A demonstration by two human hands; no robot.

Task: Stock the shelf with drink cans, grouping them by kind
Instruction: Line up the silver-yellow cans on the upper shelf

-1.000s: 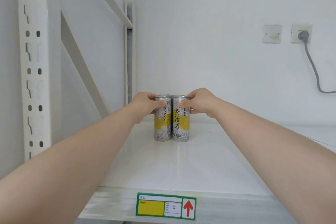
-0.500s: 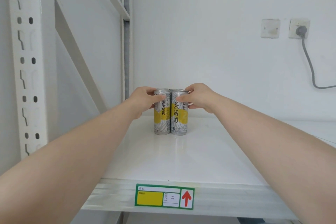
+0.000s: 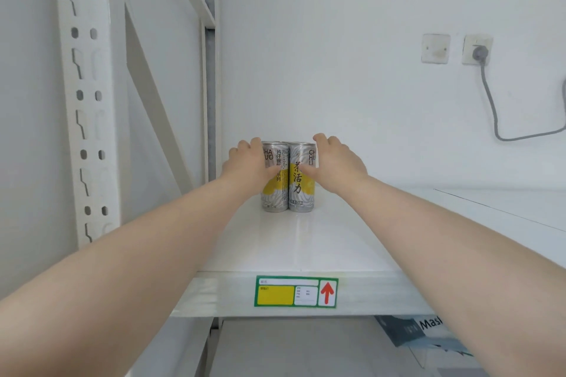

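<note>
Two slim silver-and-yellow drink cans of the same kind stand upright and touching on the white shelf (image 3: 306, 242), towards its back left. My left hand (image 3: 245, 162) wraps the outer side of the left can (image 3: 277, 193), thumb on its front. My right hand (image 3: 337, 162) clasps the right can (image 3: 298, 190) the same way. Another can rim seems to show just behind them, but I cannot tell for sure.
A perforated white upright (image 3: 82, 101) and a diagonal brace bound the shelf on the left. A green-and-yellow price label (image 3: 295, 291) sits on the front edge. On the back wall, a plug and grey cable (image 3: 490, 101) hang at the right. A dark box (image 3: 410, 327) lies below.
Both hands have slid from the cans' top rims down onto their outer sides. The cans stay together and look slightly farther back on the shelf.
</note>
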